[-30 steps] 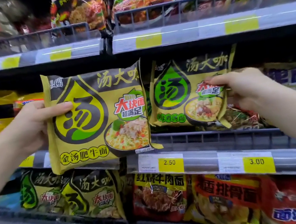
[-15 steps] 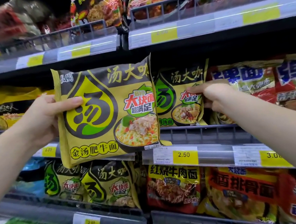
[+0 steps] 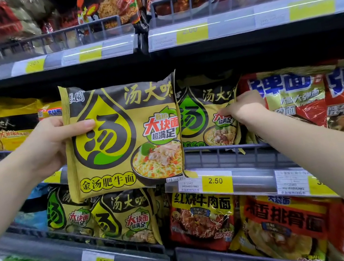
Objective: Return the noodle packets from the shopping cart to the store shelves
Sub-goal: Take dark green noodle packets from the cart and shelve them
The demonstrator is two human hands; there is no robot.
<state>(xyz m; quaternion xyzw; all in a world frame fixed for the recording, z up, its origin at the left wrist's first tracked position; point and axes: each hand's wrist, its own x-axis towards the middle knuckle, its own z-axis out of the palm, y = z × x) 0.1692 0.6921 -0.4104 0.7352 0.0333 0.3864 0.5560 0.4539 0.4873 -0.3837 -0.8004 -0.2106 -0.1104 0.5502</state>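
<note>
middle shelf (image 3: pixel 251 176) | railed, 2.50 tag | green-yellow packet (image 3: pixel 207 120), red packets (image 3: pixel 295 98) standing on it

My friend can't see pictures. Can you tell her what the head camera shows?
The left hand holds up a yellow-and-black noodle packet before grey wire-fronted store shelves. The right hand grips a matching packet with a green droplet standing on the middle shelf. A yellow 2.50 price tag sits below.

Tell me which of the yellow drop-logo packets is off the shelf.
The big packet gripped by the left hand, held up in front of the shelves. The one under the right hand sits behind the middle rail; two more sit on the shelf below.
</note>
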